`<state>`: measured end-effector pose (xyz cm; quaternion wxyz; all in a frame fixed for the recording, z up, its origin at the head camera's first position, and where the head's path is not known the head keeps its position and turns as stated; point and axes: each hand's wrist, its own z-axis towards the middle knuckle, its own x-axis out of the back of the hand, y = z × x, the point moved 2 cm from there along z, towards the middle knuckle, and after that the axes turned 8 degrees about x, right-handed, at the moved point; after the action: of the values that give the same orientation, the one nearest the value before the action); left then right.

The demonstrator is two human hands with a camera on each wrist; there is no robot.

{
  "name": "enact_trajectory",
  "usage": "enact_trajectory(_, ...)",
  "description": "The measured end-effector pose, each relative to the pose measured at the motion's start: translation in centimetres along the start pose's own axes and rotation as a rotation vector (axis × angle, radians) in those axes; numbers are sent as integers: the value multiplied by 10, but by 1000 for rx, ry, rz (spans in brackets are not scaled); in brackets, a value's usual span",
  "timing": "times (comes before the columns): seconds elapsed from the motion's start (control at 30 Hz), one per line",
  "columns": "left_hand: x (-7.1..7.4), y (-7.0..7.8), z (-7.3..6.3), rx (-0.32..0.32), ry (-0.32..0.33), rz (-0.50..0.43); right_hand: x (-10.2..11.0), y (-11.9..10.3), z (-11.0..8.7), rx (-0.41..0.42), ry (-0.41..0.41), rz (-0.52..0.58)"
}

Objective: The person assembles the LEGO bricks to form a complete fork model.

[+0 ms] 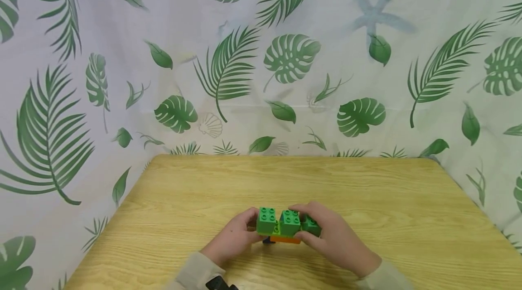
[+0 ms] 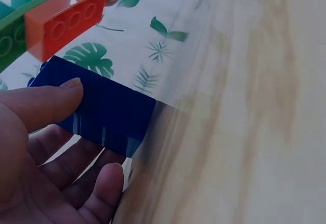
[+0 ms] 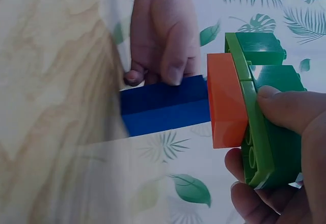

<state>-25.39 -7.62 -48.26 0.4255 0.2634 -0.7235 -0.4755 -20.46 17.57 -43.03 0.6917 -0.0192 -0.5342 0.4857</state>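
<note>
My left hand (image 1: 236, 238) pinches a dark blue toy brick (image 2: 104, 104) between thumb and fingers; its lower end meets or nearly meets the table. With thumb and fingers, my right hand (image 1: 332, 235) grips a joined group of bricks: green bricks (image 1: 290, 223) on a light green plate (image 3: 245, 89), and an orange brick (image 3: 226, 102) under it. Seen from the right wrist, the blue brick's upper end lies against the orange brick's underside; whether they are locked together I cannot tell. One green brick (image 1: 311, 226) is partly covered by my right hand.
A wood-grain table (image 1: 195, 190) spreads under both hands. White cloth with green leaf prints (image 1: 291, 59) hangs behind the table and along its sides. A small black object (image 1: 218, 283) shows at the left sleeve.
</note>
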Motion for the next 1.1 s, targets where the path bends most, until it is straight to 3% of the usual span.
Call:
enact_trajectory(0.23, -14, 5, 0, -45, -58, 22, 10, -7, 1, 28, 10, -18)
enact_trajectory(0.57, -27, 7, -1, -34, -114, -20, 23, -15, 2, -11, 29, 1)
enact_trajectory(0.8, -34, 12, -5, -63, -159, -32, 24, -15, 2, 35, 18, -59)
enact_trajectory(1.1, -36, 13, -5, 24, -149, -79, 19, -13, 4, -11, 25, -109)
